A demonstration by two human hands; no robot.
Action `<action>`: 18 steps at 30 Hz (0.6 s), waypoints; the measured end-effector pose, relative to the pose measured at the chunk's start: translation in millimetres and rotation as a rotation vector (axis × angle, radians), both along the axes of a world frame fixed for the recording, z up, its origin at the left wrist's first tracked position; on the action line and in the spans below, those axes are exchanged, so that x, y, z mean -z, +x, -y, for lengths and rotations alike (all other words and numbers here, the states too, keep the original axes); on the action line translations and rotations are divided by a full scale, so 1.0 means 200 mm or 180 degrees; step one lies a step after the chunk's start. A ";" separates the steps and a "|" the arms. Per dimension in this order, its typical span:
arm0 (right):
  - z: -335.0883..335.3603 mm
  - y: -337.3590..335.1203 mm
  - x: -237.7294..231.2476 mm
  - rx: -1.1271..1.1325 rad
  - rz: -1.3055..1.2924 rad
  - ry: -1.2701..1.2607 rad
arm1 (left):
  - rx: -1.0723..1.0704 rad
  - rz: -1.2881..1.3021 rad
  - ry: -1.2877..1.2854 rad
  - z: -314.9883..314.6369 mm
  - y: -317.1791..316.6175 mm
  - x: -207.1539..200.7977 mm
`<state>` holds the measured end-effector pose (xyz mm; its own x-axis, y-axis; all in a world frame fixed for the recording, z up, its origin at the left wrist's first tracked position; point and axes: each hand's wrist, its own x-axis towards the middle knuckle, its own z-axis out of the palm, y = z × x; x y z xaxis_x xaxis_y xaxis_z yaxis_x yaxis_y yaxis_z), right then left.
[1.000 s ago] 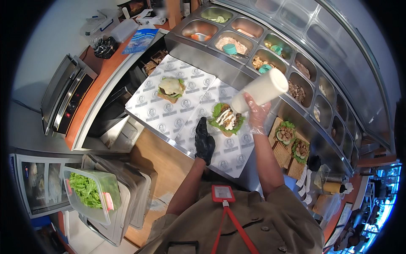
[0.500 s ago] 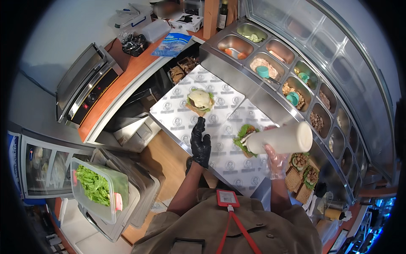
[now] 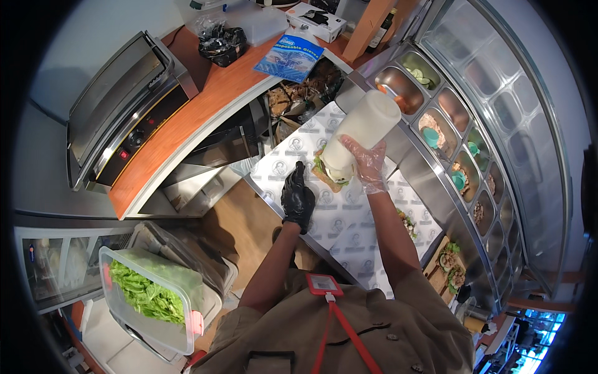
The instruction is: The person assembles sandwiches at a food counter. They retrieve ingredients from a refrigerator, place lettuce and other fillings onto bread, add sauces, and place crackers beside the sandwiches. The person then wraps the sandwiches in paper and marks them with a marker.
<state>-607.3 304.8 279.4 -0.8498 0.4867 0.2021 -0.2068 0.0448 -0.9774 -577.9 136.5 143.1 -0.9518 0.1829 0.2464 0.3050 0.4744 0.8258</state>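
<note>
My right hand (image 3: 366,161), in a clear plastic glove, grips a large whitish squeeze bottle (image 3: 369,124). The bottle is tilted, its lower end over an open sandwich (image 3: 326,179) with lettuce and bread showing at the edge. Most of that sandwich's top is hidden by the bottle. Left of the sandwich, my left hand (image 3: 298,198) in a black glove has a finger stretched forward, with nothing seen in it. Printed white paper (image 3: 280,163) lies under the sandwich. Another topped sandwich (image 3: 407,223) peeks out beside my right forearm.
Metal tubs of fillings (image 3: 436,134) line the right, under a raised glass lid (image 3: 498,81). Two topped sandwiches sit on a wooden board (image 3: 435,269). A contact grill (image 3: 134,118) and blue glove packet (image 3: 288,57) occupy the counter. A lettuce bin (image 3: 149,293) stands lower left.
My right hand has carried the squeeze bottle from the nearer sandwich to the farther one, leftward and away from me. The view has shifted; my left hand stays near the paper's left edge.
</note>
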 end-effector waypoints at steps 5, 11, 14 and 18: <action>-0.02 0.01 -0.11 0.0072 0.0083 -0.0006 | 0.0070 0.0134 -0.0222 0.00 -0.02 -0.01; -0.07 0.00 -0.09 0.0307 0.0038 -0.0045 | 0.0141 -0.0151 -0.0180 0.00 -0.02 -0.02; -0.09 -0.10 -0.06 0.0187 -0.0109 -0.0047 | 0.0213 -0.0106 -0.0415 0.00 -0.02 -0.01; -0.16 -0.07 -0.06 0.0489 0.0422 0.0144 | 0.0255 -0.0136 -0.0227 0.00 -0.02 -0.01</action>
